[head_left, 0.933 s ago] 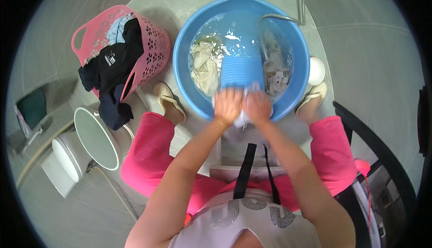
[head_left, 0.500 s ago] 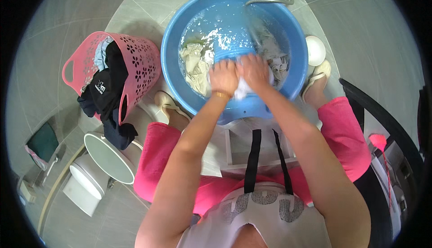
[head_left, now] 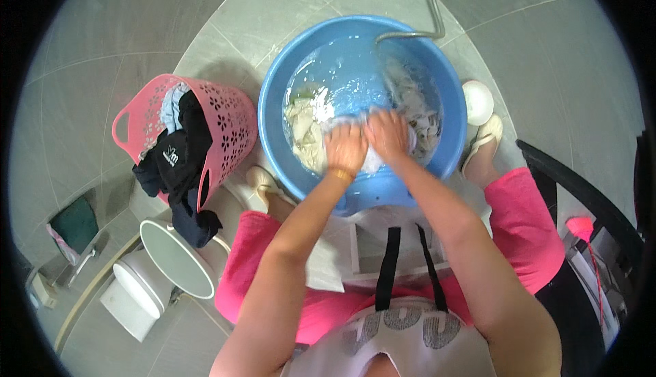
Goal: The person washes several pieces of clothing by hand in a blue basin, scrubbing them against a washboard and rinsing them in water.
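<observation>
A big round blue tub (head_left: 266,103) holds water and soaking laundry. Inside it, my left hand (head_left: 346,147) and my right hand (head_left: 387,134) lie side by side, fingers curled over a wet white cloth (head_left: 372,162). They press it on a blue washboard (head_left: 377,198) that slopes into the water from the near rim. Most of the cloth is hidden under my hands. Left of them floats a cream-coloured garment (head_left: 305,129); on the right, greyish patterned cloth (head_left: 418,102) lies under water. A yellowish band circles my left wrist.
A metal-grey hose (head_left: 410,34) hooks over the far rim, running water into the tub. To the left stands a pink perforated laundry basket (head_left: 232,114) with dark clothes (head_left: 184,144). Nearer are a pale bucket (head_left: 179,261) and a white bowl (head_left: 477,102) at right. A black chair arm (head_left: 574,185) curves beyond.
The whole view has shifted, so the tub and basket sit lower in it. Both hands stay on the white cloth at the washboard; the cloth has bunched slightly differently.
</observation>
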The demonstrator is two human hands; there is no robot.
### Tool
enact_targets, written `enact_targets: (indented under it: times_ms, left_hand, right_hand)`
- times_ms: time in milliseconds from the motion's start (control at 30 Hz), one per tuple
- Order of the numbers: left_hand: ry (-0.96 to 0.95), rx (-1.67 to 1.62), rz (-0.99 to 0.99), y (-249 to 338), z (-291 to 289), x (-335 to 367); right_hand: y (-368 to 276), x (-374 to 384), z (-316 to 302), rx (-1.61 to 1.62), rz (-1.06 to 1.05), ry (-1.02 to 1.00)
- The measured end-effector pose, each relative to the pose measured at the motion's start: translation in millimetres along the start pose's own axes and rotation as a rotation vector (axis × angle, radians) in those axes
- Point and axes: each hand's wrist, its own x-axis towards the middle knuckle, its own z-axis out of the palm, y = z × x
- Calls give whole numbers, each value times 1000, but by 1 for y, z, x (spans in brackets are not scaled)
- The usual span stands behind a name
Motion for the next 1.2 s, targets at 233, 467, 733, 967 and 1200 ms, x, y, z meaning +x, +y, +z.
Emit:
enact_targets:
  times_ms: [233,467,733,967,1200]
  left_hand:
    - [-208,-127,40,-6,-5,-23]
    - [-264,-524,-141,-69,18,22]
    - [-85,83,81,-13,-11,-39]
    - [100,-50,200,0,-25,-56]
    - [-58,-70,-200,1,0,24]
  right_hand:
    - [-4,-25,7,41,-99,-142]
    - [-15,13,17,131,58,-125]
    - [-23,-67,-11,136,-185,-70]
    - [-1,-67,-12,220,-113,142]
    - [7,9,12,76,-14,-138]
